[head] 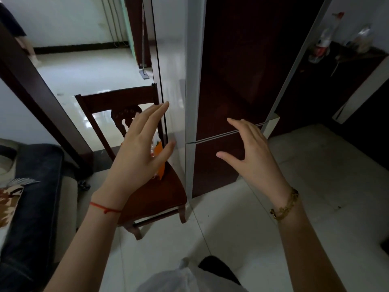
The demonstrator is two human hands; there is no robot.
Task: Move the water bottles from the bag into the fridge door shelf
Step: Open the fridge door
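Both the left hand [137, 152] and right hand [251, 153] are held empty with fingers spread before the closed fridge [242, 81], while the bag [181, 277] is cut off below.

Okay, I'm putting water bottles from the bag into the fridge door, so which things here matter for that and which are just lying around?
For the job:
fridge, both doors shut
orange bag on the chair seat, partly hidden by the left hand
right hand, open and empty, like the left

Just lying about:
wooden chair
sofa
bottles on the dark counter
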